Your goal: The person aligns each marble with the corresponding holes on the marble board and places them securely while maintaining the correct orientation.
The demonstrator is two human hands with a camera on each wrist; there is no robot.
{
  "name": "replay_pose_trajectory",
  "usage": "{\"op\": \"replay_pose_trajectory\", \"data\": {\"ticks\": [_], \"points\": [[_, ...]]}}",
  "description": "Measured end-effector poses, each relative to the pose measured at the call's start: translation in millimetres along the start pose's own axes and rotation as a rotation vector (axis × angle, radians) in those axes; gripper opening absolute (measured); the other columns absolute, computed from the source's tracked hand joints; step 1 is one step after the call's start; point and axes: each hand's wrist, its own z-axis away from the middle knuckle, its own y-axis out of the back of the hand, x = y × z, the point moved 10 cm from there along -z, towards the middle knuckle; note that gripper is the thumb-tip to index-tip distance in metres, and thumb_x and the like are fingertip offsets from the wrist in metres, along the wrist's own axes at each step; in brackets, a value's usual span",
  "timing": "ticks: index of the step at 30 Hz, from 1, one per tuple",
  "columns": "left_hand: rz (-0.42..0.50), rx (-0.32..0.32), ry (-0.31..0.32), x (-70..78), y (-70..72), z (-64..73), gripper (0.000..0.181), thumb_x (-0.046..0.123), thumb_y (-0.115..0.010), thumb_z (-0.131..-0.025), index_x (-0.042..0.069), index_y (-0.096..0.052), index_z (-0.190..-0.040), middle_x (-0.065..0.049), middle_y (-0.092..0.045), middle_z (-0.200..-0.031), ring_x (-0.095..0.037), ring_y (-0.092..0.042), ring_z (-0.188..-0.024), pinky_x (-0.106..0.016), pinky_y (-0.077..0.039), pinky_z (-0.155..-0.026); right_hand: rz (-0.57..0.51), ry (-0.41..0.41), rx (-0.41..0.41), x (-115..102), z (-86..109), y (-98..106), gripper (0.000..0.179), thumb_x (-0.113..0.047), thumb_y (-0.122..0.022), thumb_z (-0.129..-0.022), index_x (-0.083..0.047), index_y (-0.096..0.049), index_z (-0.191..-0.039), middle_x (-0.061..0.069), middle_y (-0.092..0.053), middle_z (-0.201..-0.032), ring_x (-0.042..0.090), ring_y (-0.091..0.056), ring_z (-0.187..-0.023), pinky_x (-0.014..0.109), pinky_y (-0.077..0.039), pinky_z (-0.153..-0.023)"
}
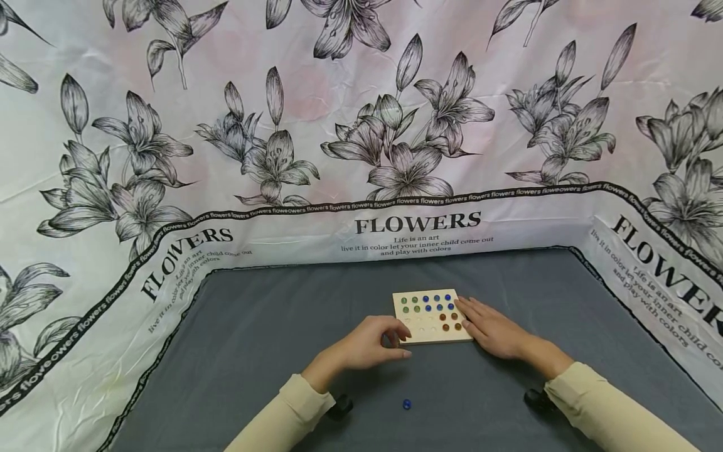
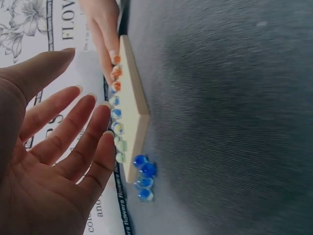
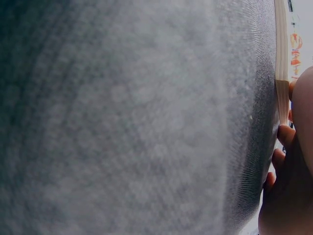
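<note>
A pale wooden board lies on the grey cloth, with green marbles, blue marbles and orange-brown marbles in its holes. Several holes at its front left hold none. My left hand hovers by the board's front left corner, thumb apart from fingers; the left wrist view shows nothing in its palm. Several loose blue marbles lie along the board's left side, hidden behind that hand in the head view. My right hand rests against the board's right edge, fingers extended and touching it.
One blue marble lies alone on the grey cloth, nearer to me than the board. White flower-printed fabric rises behind and along both sides. Dark devices sit below the wrists.
</note>
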Motion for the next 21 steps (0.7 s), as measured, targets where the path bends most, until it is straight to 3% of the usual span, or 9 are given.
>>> {"op": "replay_pose_trajectory", "data": {"ticks": [8,12,16,21], "points": [[0.026,-0.068,0.004,-9.6,-13.1,23.4,0.036,0.025,-0.079,-0.093,0.008,-0.070,-0.123,-0.005,-0.070,-0.115,-0.008,-0.066,-0.094,-0.019,-0.053,-0.076,0.005,-0.039,-0.042,10.3,-2.2,-7.1,0.056,-0.032,-0.039,-0.113,0.000,-0.032,-0.158,0.022,-0.030,-0.164,0.046,-0.025,-0.150,0.059,-0.022,-0.119],[0.047,-0.138,-0.018,-9.0,-25.4,31.7,0.038,0.023,-0.082,-0.090,0.009,-0.070,-0.122,-0.003,-0.070,-0.114,-0.006,-0.065,-0.093,-0.019,-0.054,-0.077,0.002,-0.044,-0.048,9.8,-1.8,-7.8,0.056,-0.031,-0.039,-0.112,0.000,-0.031,-0.159,0.022,-0.029,-0.164,0.046,-0.024,-0.151,0.059,-0.022,-0.119],[0.061,-0.209,-0.056,-3.9,-38.4,35.8,0.039,0.022,-0.083,-0.089,0.009,-0.069,-0.122,-0.001,-0.070,-0.113,-0.003,-0.065,-0.091,-0.018,-0.054,-0.076,0.002,-0.047,-0.054,10.1,-1.7,-9.0,0.056,-0.031,-0.038,-0.113,0.000,-0.030,-0.159,0.022,-0.028,-0.165,0.045,-0.023,-0.151,0.059,-0.021,-0.119],[0.015,-0.250,-0.107,3.0,-49.9,35.0,0.037,0.023,-0.085,-0.087,0.011,-0.070,-0.119,0.004,-0.069,-0.108,0.001,-0.063,-0.087,-0.015,-0.053,-0.074,0.023,-0.046,-0.058,14.5,-2.4,-11.5,0.057,-0.032,-0.037,-0.113,-0.001,-0.030,-0.159,0.021,-0.028,-0.165,0.044,-0.023,-0.152,0.058,-0.022,-0.120]]}}
